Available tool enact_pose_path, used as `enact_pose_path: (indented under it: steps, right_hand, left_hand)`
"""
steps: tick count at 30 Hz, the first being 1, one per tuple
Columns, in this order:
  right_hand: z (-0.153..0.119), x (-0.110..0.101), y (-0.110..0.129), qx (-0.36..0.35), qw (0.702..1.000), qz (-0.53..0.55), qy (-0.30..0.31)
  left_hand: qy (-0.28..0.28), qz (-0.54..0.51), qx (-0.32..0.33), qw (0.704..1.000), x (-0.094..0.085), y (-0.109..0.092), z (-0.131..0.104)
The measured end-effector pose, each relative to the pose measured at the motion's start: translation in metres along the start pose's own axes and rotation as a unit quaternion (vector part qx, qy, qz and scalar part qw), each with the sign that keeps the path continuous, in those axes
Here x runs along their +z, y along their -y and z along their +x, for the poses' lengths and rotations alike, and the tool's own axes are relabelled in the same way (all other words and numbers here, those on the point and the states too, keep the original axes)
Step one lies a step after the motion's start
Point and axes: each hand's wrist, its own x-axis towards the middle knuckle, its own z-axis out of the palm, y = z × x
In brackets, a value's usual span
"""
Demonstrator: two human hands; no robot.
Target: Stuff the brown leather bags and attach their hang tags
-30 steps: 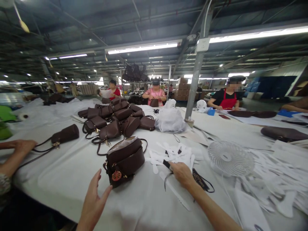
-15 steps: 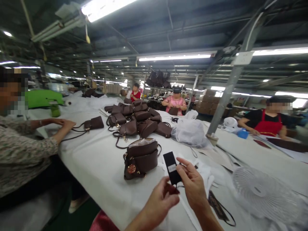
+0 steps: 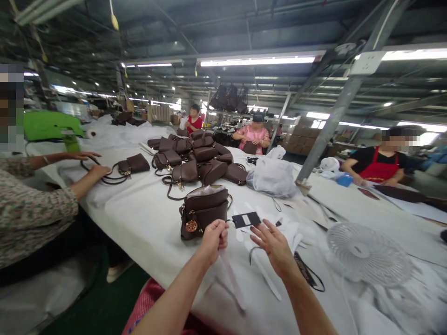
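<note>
My left hand (image 3: 214,242) is closed in a pinch on the short black cord of a hang tag. The black hang tag (image 3: 246,220) with a white label sticks out to the right of it, nearly level. Fingers spread, my right hand (image 3: 274,246) is just below and right of the tag; whether a fingertip touches it, I cannot tell. Right behind my left hand stands a dark brown handbag (image 3: 206,209) with a round gold charm (image 3: 191,226) and pale stuffing at its open top.
Several brown handbags (image 3: 188,172) are heaped farther back, beside white plastic wrapping (image 3: 270,179). At right lie a dark tag with a cord loop (image 3: 304,271) and a white fan (image 3: 366,253). A co-worker's hands (image 3: 98,170) handle a bag's strap at left. A metal post (image 3: 328,111) rises at right.
My left hand has moved up and left with the tag's cord. The tag has turned from upright to nearly level. My right hand has let go of it and spread its fingers.
</note>
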Motion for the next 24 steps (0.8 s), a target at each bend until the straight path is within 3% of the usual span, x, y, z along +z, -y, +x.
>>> enact_pose_path:
  steps: [2,4,7,10,12,14,15,17,18,21,24]
  right_hand:
    - [-0.013,0.001,-0.014,0.065,0.995,-0.05,0.053]
    - [-0.028,0.01,-0.033,0.096,0.979,-0.104,0.146]
    - [-0.043,0.019,-0.052,0.062,0.948,-0.21,0.23]
    - [-0.038,-0.007,-0.046,-0.014,0.869,-0.402,0.288]
    - [-0.025,-0.043,-0.036,-0.053,0.801,-0.541,0.252]
    - [-0.011,-0.076,-0.026,-0.093,0.746,-0.65,0.11]
    - [-0.005,-0.086,-0.023,-0.124,0.734,-0.665,0.057]
    - [0.0,-0.089,-0.02,-0.193,0.752,-0.629,0.026]
    - [-0.001,-0.08,-0.019,-0.218,0.776,-0.589,0.053]
    - [-0.014,-0.029,-0.017,-0.23,0.837,-0.458,0.19]
    - [-0.025,0.023,-0.014,-0.168,0.867,-0.352,0.311]
  left_hand:
    - [-0.019,-0.018,0.006,1.0,0.0,0.006,0.008]
    - [-0.031,-0.026,0.005,0.999,0.0,0.013,0.01]
    - [-0.032,-0.019,-0.001,0.999,-0.002,0.02,0.007]
    - [-0.03,0.0,0.006,1.0,-0.009,0.01,0.002]
    - [-0.027,0.014,0.01,0.999,-0.015,-0.003,0.0]
    - [-0.011,0.041,-0.001,0.999,-0.02,-0.014,-0.002]
    - [0.002,0.061,-0.009,0.998,-0.02,-0.017,-0.004]
    - [0.026,0.11,-0.021,0.993,-0.017,-0.02,-0.009]
    - [0.035,0.138,-0.021,0.99,-0.013,-0.02,-0.013]
    - [0.075,0.207,-0.011,0.976,-0.001,-0.021,-0.026]
    - [0.115,0.249,0.007,0.961,0.002,-0.033,-0.041]
